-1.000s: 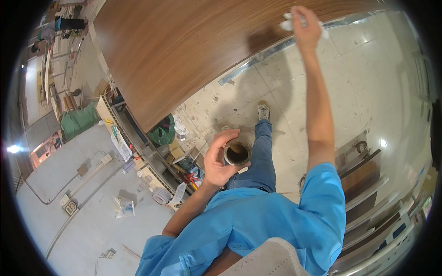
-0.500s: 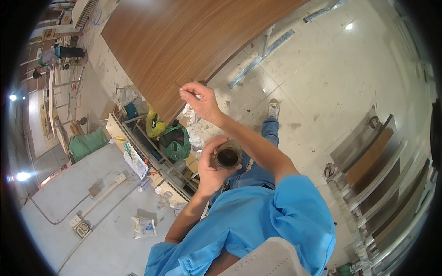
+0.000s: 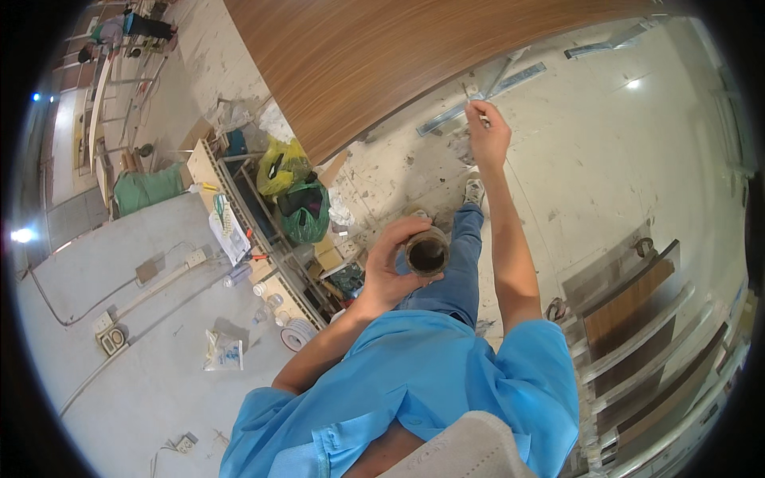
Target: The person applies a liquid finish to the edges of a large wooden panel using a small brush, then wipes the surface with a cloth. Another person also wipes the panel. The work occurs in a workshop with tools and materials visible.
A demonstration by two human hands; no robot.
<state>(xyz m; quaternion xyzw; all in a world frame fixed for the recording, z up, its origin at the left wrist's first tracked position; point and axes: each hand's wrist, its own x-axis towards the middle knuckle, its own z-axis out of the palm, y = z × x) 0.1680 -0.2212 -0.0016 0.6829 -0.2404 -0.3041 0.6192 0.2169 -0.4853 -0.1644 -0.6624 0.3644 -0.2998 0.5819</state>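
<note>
My left hand [image 3: 388,269] is wrapped round a jar [image 3: 437,237] in front of my body. The jar's round mouth faces up, and its inside is dark brown. My right hand [image 3: 488,135] is stretched out ahead, fingertips pinched on a thin stick-like tool [image 3: 466,91]; its tip is too small to make out. That hand is over the floor, just off the near edge of a wood-grain board [image 3: 358,56].
On the left, a grey worktop [image 3: 175,295] carries a tape roll [image 3: 298,334], small bottles and a plastic packet [image 3: 223,352]. Yellow [image 3: 283,166] and green [image 3: 305,211] bags hang beside it. Panels stand in a rack [image 3: 637,342] at right. Another person [image 3: 131,28] is far off.
My right hand has swung right, from over the board's corner to past its near edge, still pinching the tool. The jar has shifted right with my left hand, and the whole view has turned.
</note>
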